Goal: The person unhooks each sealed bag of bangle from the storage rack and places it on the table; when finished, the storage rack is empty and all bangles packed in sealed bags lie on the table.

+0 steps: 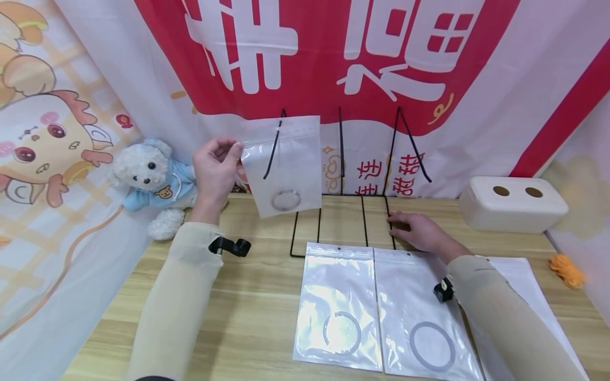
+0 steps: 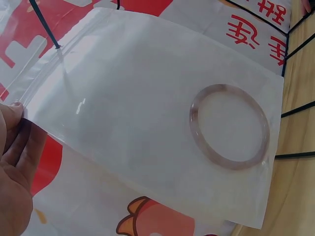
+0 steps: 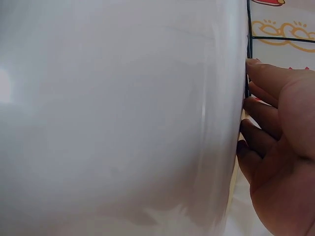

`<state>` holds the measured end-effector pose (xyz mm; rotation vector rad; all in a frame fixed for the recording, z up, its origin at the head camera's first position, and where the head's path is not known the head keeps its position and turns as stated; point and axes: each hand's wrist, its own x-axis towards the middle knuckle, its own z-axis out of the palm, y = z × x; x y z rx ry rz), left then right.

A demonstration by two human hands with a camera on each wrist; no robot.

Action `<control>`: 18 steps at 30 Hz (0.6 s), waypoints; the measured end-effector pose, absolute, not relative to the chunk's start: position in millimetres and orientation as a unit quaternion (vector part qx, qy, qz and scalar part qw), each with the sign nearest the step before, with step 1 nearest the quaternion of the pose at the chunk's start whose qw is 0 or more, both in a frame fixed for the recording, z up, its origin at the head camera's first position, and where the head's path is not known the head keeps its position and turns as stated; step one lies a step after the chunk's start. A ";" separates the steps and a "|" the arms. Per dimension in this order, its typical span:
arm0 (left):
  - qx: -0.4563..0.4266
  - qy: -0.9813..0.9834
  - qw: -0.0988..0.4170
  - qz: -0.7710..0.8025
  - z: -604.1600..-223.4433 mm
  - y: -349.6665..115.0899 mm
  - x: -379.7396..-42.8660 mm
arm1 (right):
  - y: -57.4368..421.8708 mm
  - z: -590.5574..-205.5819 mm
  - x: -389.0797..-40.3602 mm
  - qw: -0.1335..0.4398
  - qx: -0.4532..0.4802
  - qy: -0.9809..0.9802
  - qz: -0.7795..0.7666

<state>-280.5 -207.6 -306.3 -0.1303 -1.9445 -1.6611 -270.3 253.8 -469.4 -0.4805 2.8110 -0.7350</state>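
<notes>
My left hand point(image 1: 216, 164) pinches the top left corner of a clear zip bag point(image 1: 295, 159) with a pale ring-shaped bangle point(image 1: 286, 200) inside. A black prong point(image 1: 272, 156) of a wire rack point(image 1: 364, 222) meets the bag's top strip and runs in front of it in the head view; it looks threaded through. In the left wrist view the bangle point(image 2: 230, 127) shows pinkish, low in the bag. My right hand point(image 1: 421, 233) grips the right wire of the rack's base with its fingertips. Two more zip bags point(image 1: 350, 288) point(image 1: 405, 291) with rings lie below the rack.
A white bear in blue point(image 1: 159, 177) sits at the left against the printed cloth. At the right back stands a white box with two holes point(image 1: 514, 206). Orange yarn point(image 1: 567, 270) lies near the right edge. Another pale bag or sheet point(image 1: 519, 280) lies under my right forearm.
</notes>
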 end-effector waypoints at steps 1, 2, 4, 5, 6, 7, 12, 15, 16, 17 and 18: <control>-0.053 -0.724 0.289 -0.625 -306.8 -208.1 -279.7 | 253.7 -469.5 -270.4 0.097 -0.164 0.950 -0.248; -0.058 -0.719 0.292 -0.628 -307.2 -208.4 -278.8 | 253.6 -469.5 -270.4 0.097 -0.165 0.950 -0.248; -0.067 -0.711 0.297 -0.634 -308.5 -209.1 -277.0 | 253.2 -469.1 -270.0 0.098 -0.164 0.949 -0.249; -0.071 -0.710 0.301 -0.633 -309.3 -209.5 -276.3 | 253.0 -468.7 -269.5 0.098 -0.164 0.949 -0.249; -0.075 -0.711 0.306 -0.629 -309.9 -210.0 -275.3 | 252.8 -468.4 -269.1 0.099 -0.165 0.949 -0.249; -0.079 -0.711 0.310 -0.626 -310.5 -210.4 -274.3 | 252.9 -468.3 -268.7 0.099 -0.165 0.949 -0.249; -0.094 -0.716 0.321 -0.613 -312.1 -212.4 -267.6 | 253.1 -469.0 -268.9 0.099 -0.162 0.950 -0.250; -0.103 -0.716 0.327 -0.608 -312.4 -213.7 -262.5 | 253.2 -469.7 -269.6 0.095 -0.165 0.951 -0.243; -0.106 -0.717 0.329 -0.606 -312.5 -214.3 -260.8 | 253.3 -470.0 -269.7 0.093 -0.166 0.952 -0.241; -0.109 -0.717 0.331 -0.603 -312.6 -214.8 -259.2 | 253.4 -470.2 -269.9 0.092 -0.166 0.952 -0.239; -0.112 -0.717 0.332 -0.602 -312.6 -215.2 -257.7 | 253.4 -470.4 -270.5 0.091 -0.167 0.953 -0.237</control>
